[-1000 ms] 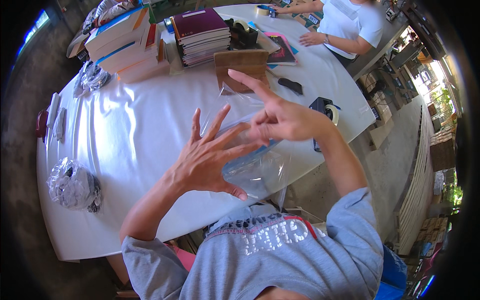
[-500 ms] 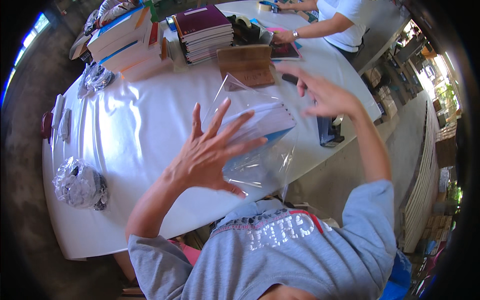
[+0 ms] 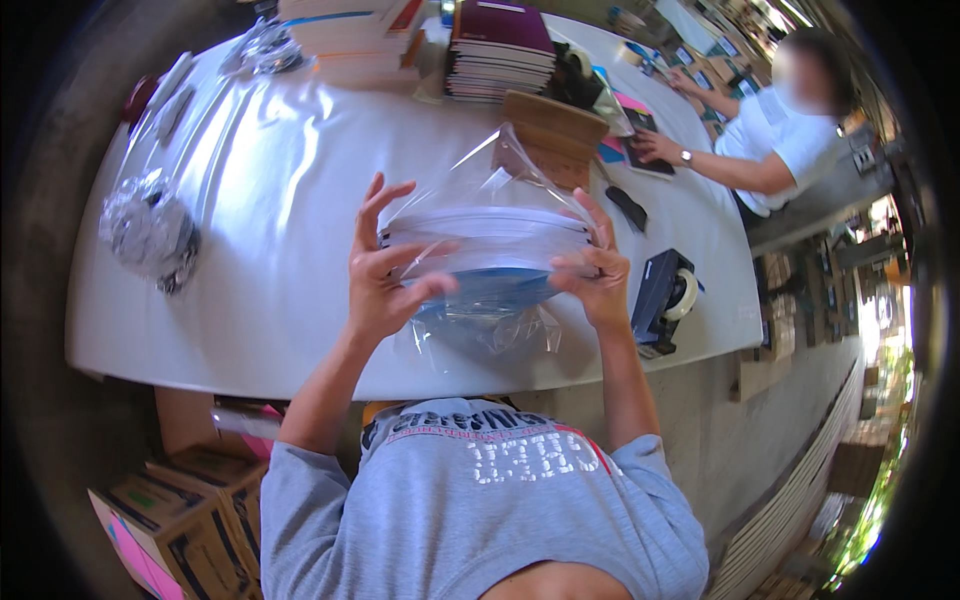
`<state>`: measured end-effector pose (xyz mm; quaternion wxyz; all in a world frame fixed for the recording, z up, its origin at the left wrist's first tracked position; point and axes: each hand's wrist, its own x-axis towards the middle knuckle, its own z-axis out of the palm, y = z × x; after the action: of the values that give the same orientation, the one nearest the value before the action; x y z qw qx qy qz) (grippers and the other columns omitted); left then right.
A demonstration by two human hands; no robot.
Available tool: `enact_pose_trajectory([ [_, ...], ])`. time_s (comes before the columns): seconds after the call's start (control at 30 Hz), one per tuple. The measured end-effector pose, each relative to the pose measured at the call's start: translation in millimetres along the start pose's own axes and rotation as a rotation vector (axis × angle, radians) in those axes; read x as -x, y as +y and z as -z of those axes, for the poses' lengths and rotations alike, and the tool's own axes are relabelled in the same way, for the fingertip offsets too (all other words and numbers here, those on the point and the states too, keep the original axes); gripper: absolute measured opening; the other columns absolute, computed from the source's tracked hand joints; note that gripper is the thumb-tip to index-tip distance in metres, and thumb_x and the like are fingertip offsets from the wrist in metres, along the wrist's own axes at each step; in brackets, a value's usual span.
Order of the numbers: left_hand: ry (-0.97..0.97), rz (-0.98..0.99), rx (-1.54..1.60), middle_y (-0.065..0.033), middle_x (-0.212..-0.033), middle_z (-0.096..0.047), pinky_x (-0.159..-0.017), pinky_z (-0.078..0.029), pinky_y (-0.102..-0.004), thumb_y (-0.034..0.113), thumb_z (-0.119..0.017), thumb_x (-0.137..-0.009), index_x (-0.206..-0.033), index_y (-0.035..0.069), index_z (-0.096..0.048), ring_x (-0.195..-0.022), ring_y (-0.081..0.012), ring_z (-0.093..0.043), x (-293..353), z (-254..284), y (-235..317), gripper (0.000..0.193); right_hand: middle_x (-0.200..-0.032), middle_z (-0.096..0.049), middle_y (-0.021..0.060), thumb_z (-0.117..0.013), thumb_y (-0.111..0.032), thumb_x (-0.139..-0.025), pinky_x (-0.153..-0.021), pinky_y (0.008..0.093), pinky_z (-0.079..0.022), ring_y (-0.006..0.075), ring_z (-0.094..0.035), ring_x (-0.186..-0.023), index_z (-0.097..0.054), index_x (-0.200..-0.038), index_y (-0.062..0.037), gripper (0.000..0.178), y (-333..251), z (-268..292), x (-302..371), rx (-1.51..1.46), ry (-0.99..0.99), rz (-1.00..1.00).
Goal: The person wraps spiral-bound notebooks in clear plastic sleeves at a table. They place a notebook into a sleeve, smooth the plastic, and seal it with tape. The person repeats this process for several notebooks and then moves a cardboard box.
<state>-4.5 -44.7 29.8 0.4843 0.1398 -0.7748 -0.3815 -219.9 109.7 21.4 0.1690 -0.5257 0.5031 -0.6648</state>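
Note:
Between my hands is a stack of white-paged booklets (image 3: 485,226) with a blue cover on its near side. Clear plastic wrap (image 3: 490,325) surrounds the stack, rising to a peak behind it and hanging below in front. My left hand (image 3: 385,265) grips the stack's left end, thumb on the near side. My right hand (image 3: 597,268) clasps its right end in the same way. Right of my right hand stands a black tape dispenser (image 3: 662,303) with a roll of tape. A small dark tool (image 3: 627,209) lies beyond that hand, its kind unclear.
Behind the stack stands a brown wooden stand (image 3: 550,135). Purple-covered books (image 3: 500,55) and a tall paper stack (image 3: 360,45) line the table's far side. Crumpled plastic (image 3: 150,230) lies at left. A co-worker (image 3: 785,150) handles a dark booklet at far right. Cardboard boxes (image 3: 180,520) stand below the table.
My spread left hand and raised right hand have come down onto the stack's two ends. The stack is now squared toward me, and the view has turned.

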Motion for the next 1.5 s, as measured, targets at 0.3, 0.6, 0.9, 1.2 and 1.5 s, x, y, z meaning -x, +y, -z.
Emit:
enact_pose_trajectory([
  [0.3,-0.13,0.183,-0.265,-0.0136,-0.125,-0.047,-0.092,-0.042,-0.0403,0.029,-0.084,-0.056,-0.081,0.013,-0.073,-0.114,-0.0292,-0.047,-19,-7,33,0.032,-0.121,-0.051,0.0101,-0.082,-0.015,-0.062,-0.088,0.0321,-0.042,0.0186,-0.049,-0.109,-0.072,-0.081,-0.0081,0.023,-29,14,-51,0.139,-0.395,-0.393],
  [0.6,-0.411,0.626,0.019,-0.0098,-0.09,-0.067,-0.071,-0.049,-0.0277,0.021,-0.077,-0.07,-0.108,0.005,-0.063,-0.084,-0.017,-0.063,-71,8,-9,0.043,-0.08,-0.063,0.0039,-0.076,-0.012,-0.066,-0.072,0.0255,-0.046,0.0112,-0.057,-0.079,-0.065,-0.092,-0.004,0.03,-15,-4,-76,-0.024,-0.129,-0.721],
  [0.9,-0.694,0.621,0.425,-0.0129,-0.098,-0.066,-0.073,-0.051,-0.026,0.022,-0.067,-0.08,-0.112,0.002,-0.06,-0.091,-0.0176,-0.065,-159,-11,-8,0.038,-0.075,-0.065,0.003,-0.076,-0.013,-0.066,-0.069,0.0221,-0.045,0.0081,-0.058,-0.068,-0.068,-0.085,-0.0014,0.023,-2,12,-87,0.091,-0.397,-0.771],
  [1.2,-0.672,0.71,-0.01,-0.0116,-0.09,-0.068,-0.077,-0.049,-0.033,0.024,-0.076,-0.069,-0.098,0.005,-0.069,-0.088,-0.0226,-0.064,-88,11,3,0.035,-0.078,-0.069,0.0062,-0.069,-0.014,-0.073,-0.074,0.0256,-0.046,0.0118,-0.061,-0.075,-0.071,-0.09,-0.0056,0.018,-21,20,-87,0.544,-0.54,-0.247],
  [1.5,-0.647,-0.096,-0.276,-0.0082,-0.096,-0.067,-0.091,-0.04,-0.0374,0.014,-0.074,-0.067,-0.099,0.01,-0.068,-0.095,-0.0213,-0.062,-77,14,30,0.032,-0.101,-0.065,0.0058,-0.066,-0.007,-0.064,-0.096,0.0415,-0.037,0.0189,-0.059,-0.098,-0.07,-0.084,-0.0115,0.021,-54,-20,-74,1.032,-0.525,0.305],
])
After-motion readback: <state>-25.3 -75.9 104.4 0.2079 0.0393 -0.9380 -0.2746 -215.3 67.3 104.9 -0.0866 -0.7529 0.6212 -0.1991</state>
